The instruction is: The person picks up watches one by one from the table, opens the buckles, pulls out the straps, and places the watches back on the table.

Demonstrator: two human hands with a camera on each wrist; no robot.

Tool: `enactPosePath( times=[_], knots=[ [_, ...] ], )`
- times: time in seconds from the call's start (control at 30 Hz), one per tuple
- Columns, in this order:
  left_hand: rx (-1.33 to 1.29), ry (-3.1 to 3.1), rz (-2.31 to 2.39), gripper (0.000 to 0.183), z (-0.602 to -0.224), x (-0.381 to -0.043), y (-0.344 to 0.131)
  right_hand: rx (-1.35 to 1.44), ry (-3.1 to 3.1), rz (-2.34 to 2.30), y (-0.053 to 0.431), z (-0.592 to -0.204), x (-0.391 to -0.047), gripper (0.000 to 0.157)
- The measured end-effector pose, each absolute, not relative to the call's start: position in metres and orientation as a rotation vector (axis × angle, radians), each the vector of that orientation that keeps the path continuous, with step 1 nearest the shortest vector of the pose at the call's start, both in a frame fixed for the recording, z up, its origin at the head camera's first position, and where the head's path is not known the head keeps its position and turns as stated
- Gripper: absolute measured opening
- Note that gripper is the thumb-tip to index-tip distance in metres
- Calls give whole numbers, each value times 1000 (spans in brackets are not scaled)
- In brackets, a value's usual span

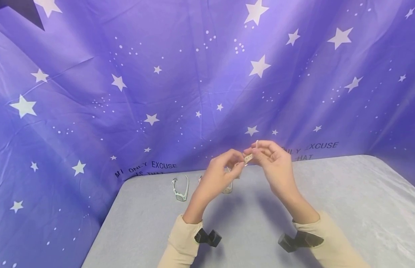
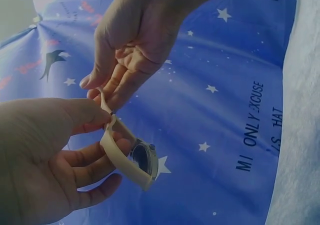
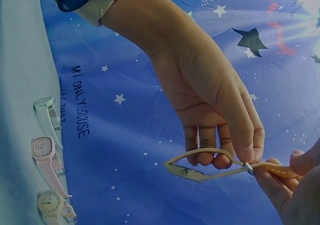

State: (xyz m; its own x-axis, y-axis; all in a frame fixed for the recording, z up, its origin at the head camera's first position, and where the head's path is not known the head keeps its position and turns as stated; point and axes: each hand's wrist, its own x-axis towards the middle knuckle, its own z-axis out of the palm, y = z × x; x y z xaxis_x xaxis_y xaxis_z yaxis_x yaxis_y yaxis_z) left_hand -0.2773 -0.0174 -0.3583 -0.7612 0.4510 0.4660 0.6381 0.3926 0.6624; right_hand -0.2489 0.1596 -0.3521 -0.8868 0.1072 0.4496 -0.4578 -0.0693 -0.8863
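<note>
A beige-strapped wristwatch [image 2: 120, 157] is held up between both hands, clear of the table. Its strap forms a loop, with the metal buckle [image 3: 248, 169] where the two ends meet. My left hand [image 1: 216, 173] pinches the strap beside this buckle, thumb against fingertips. My right hand [image 1: 278, 169] pinches the holed strap end [image 3: 280, 169] that extends past the buckle. The round dark watch face [image 2: 142, 157] hangs below the left fingers in the left wrist view. From the head, fingers cover most of the watch, and only a short holed piece of strap shows.
On the grey cloth-covered table [image 1: 328, 208] lie a mint-green watch [image 1: 180, 195], a pink watch [image 3: 43, 147] and a cream watch [image 3: 50, 202] in a row. The left hand partly covers this row from the head. A purple star-printed curtain [image 1: 180, 85] hangs behind the table.
</note>
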Motion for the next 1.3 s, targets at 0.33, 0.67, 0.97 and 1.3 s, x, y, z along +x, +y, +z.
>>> enactPosePath(
  times=[0.33, 0.67, 0.97, 1.3],
  knots=[
    [-972, -2393, -1267, 4, -360, -278, -16, 369, -1820, 2017, 157, -351, -248, 17],
    [-968, -2384, -1272, 7, -360, -276, -16, 383, -1808, 2031, 158, -352, -248, 18],
    [-911, -2470, -1299, 8, -359, -274, -17, 425, -1823, 2029, 158, -355, -249, 17],
    [-868, -2502, -1408, 9, -358, -272, -17, 422, -1827, 2034, 159, -354, -249, 17]
  ],
)
